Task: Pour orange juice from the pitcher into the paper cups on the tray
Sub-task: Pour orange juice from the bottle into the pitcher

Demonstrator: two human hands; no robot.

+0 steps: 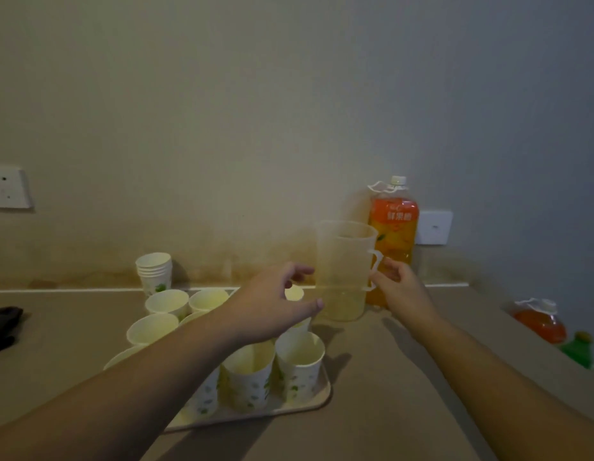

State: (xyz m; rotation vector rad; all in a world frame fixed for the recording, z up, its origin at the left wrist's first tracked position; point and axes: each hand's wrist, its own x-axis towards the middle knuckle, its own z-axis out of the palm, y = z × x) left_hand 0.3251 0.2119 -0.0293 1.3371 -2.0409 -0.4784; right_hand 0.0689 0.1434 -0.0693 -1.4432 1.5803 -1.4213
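- The translucent plastic pitcher (344, 271), holding a little orange juice, is stood upright on the beige desk (382, 377), just beyond the tray (317, 399) of white paper cups (300, 364).
- Its handle is pinched by the right hand (400, 287).
- Its side is touched by the spread, uncurled left hand (272, 304).

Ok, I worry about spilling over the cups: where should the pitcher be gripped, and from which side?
Probably by the handle, coming in from the right. The pitcher stands upright with that loop facing right, beside the right hand, while the tray of paper cups crowds its left. The left hand, open at the wall, could steady it.
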